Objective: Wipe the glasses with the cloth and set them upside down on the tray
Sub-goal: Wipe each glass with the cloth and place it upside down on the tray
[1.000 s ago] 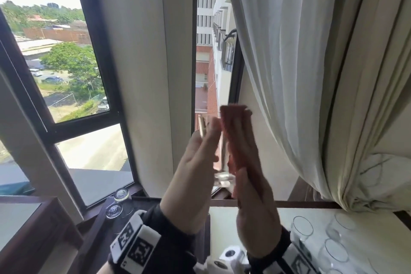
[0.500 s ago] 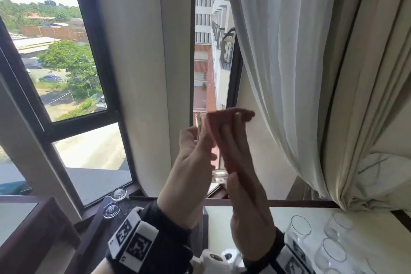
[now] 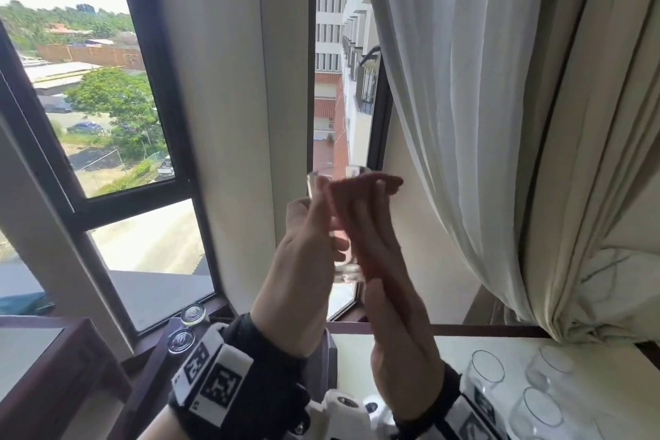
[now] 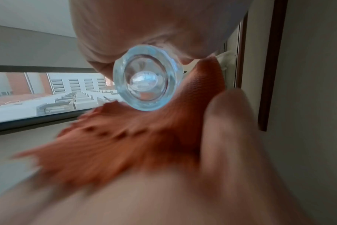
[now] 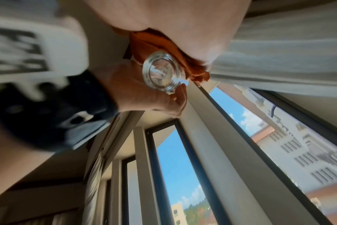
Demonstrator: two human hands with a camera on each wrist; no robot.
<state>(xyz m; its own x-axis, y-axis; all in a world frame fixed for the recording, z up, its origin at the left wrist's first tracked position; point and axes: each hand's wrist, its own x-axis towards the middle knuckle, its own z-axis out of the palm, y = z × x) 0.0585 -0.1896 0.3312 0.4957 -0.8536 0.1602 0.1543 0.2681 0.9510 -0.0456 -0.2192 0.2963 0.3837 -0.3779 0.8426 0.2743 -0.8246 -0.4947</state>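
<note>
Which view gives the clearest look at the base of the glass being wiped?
The left wrist view: the glass shows its round thick base sharp and large, with the cloth beside it. The right wrist view shows the base smaller. In the head view the hands hide most of the glass; only the rim and part of the base show.

Both hands are raised, palms facing. The left hand (image 3: 303, 261) grips a glass (image 3: 344, 225); the right hand (image 3: 389, 304) presses a cloth (image 3: 360, 204) against it with straight fingers.
</note>
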